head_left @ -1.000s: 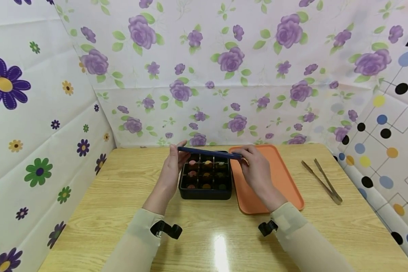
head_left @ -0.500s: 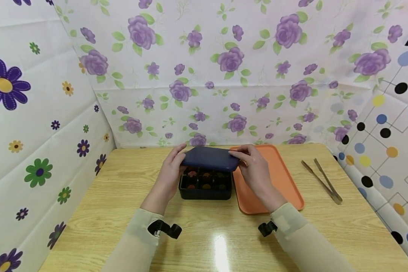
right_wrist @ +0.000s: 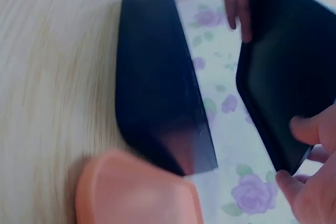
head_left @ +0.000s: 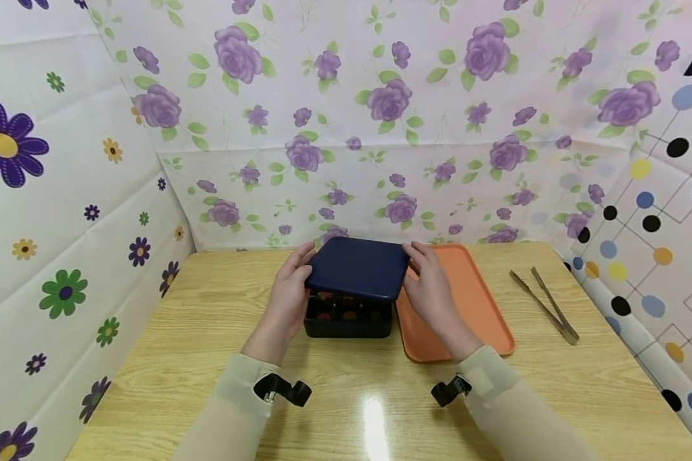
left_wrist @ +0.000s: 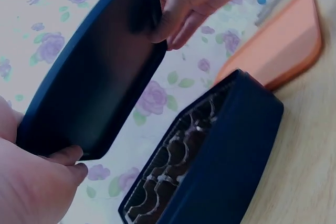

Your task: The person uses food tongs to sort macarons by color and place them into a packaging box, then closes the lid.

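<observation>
Between both hands a dark blue lid (head_left: pixel 357 267) is held over a dark box (head_left: pixel 348 328), tilted down toward the front. My left hand (head_left: pixel 289 288) grips its left edge, while my right hand (head_left: pixel 429 285) holds the right edge. A gap separates the lid's hollow underside (left_wrist: pixel 100 72) from the box (left_wrist: pixel 226 145) in the left wrist view. Inside the box is a divided insert (left_wrist: pixel 163 169) with several compartments. Small round coloured pieces (head_left: pixel 348 315) show in the front row; the lid hides the rear ones.
An orange tray (head_left: pixel 475 301) lies just right of the box, partly behind the right hand. Metal tongs (head_left: pixel 548 310) rest farther right on the wooden table (head_left: pixel 207 358). Floral cloth (head_left: pixel 346 179) rises behind the table's back edge.
The lid has turned from nearly edge-on to showing its top face, its front edge coming down over the box. Both hands keep hold of it; the right hand's fingers have shifted along its edge.
</observation>
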### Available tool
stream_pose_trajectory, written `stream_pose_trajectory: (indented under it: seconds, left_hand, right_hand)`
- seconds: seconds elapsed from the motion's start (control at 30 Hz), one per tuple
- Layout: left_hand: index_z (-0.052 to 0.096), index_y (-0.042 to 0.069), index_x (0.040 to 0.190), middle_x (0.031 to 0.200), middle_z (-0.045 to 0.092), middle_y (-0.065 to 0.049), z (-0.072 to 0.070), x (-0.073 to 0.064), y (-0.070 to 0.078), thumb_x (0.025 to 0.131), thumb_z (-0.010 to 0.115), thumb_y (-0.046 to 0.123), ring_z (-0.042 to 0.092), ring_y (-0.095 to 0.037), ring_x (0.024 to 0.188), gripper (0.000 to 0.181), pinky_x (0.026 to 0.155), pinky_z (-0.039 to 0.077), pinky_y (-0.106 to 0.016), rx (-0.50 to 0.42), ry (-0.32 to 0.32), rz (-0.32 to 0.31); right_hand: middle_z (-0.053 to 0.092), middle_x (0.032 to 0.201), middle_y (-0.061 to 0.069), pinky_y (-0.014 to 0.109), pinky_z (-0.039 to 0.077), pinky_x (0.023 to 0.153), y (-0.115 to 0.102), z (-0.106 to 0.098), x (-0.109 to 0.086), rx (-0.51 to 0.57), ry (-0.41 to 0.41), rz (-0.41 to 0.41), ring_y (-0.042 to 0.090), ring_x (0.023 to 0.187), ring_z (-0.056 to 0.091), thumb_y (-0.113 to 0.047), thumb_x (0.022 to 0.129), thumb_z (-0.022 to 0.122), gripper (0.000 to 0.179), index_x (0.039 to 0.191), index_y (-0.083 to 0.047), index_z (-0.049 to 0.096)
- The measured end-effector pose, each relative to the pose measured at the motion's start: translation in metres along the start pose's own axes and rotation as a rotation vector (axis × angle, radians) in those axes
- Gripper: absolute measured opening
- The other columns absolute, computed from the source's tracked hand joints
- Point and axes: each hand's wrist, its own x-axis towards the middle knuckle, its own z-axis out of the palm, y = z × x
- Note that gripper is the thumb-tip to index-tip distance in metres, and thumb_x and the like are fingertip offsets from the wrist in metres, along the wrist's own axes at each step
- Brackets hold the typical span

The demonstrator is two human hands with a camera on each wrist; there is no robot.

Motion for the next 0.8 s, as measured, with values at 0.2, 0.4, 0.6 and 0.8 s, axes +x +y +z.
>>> stream_pose_trajectory:
  seconds: [0.2, 0.4, 0.6, 0.8]
  left_hand:
    - [0.042, 0.019, 0.172, 0.18, 0.029, -0.004, 0.002, -0.003, -0.004, 0.12, 0.036, 0.014, 0.018, -0.029, 0.167, 0.053, 0.134, 0.017, -0.056, 0.197, 0.017, 0.004]
    - [0.044, 0.021, 0.171, 0.18, 0.029, 0.0, 0.002, -0.005, -0.009, 0.121, 0.036, 0.017, 0.017, -0.027, 0.168, 0.052, 0.134, 0.018, -0.056, 0.282, 0.033, 0.045]
    - [0.042, 0.02, 0.172, 0.179, 0.031, 0.001, 0.0, -0.005, -0.015, 0.121, 0.037, 0.019, 0.021, -0.024, 0.167, 0.051, 0.134, 0.022, -0.053, 0.371, 0.026, 0.095]
    - [0.036, 0.025, 0.174, 0.18, 0.028, 0.003, -0.002, -0.008, -0.021, 0.123, 0.041, 0.029, 0.021, -0.026, 0.167, 0.052, 0.133, 0.023, -0.057, 0.475, 0.004, 0.116]
  right_hand:
    - [0.02, 0.182, 0.012, 0.042, 0.043, 0.123, -0.011, 0.001, 0.0, 0.414, -0.082, 0.227, 0.031, 0.162, 0.035, 0.006, 0.114, 0.05, 0.061, 0.172, -0.007, 0.038]
    - [0.024, 0.182, 0.006, 0.044, 0.031, 0.131, -0.018, 0.0, -0.002, 0.731, -0.109, 0.329, 0.023, 0.166, 0.026, 0.01, 0.111, 0.037, 0.069, 0.176, -0.012, 0.028]
    - [0.022, 0.182, 0.006, 0.047, 0.027, 0.133, -0.02, 0.0, -0.007, 0.732, -0.108, 0.314, 0.021, 0.166, 0.024, -0.007, 0.114, 0.037, 0.064, 0.177, -0.016, 0.027]
    - [0.013, 0.184, 0.003, 0.044, 0.026, 0.133, -0.019, 0.005, -0.01, 0.579, -0.119, 0.248, 0.022, 0.168, 0.015, -0.03, 0.12, 0.054, 0.067, 0.177, -0.013, 0.025]
